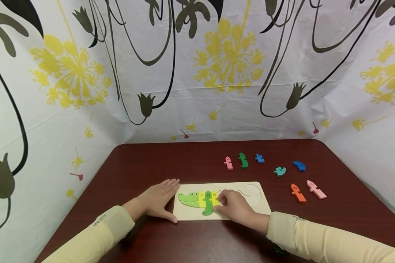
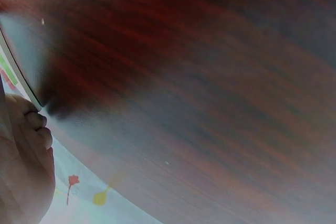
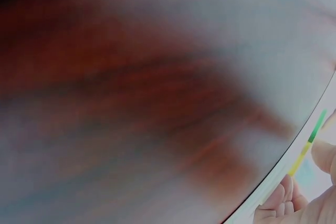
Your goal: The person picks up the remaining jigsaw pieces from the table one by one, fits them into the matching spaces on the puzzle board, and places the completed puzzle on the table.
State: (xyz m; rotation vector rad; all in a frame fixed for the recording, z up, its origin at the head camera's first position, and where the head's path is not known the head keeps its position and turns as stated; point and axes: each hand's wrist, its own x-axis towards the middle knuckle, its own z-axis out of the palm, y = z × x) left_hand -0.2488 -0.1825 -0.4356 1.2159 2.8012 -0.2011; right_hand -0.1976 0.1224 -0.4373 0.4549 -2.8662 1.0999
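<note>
A pale wooden puzzle board (image 1: 191, 214) lies flat on the table. In its left part sit a light-green crocodile head piece (image 1: 188, 199), a yellow piece (image 1: 202, 199) and a green piece with a leg (image 1: 208, 205). My right hand (image 1: 236, 209) has its thumb and curled fingers at a second yellow puzzle piece (image 1: 214, 198), pinching it beside the green one; the fingers partly cover it. Spread along the board's left edge, my left hand (image 1: 160, 200) rests with straight fingers and the thumb at the near corner. Shallow outlined recesses show in the board's right part.
Loose puzzle pieces lie beyond and right of the board: a pink one (image 1: 228, 163), a green one (image 1: 243, 160), a blue one (image 1: 259, 158), a teal one (image 1: 279, 171), a curved blue one (image 1: 299, 166), an orange one (image 1: 297, 193) and a light-pink one (image 1: 316, 189). Patterned cloth surrounds the table.
</note>
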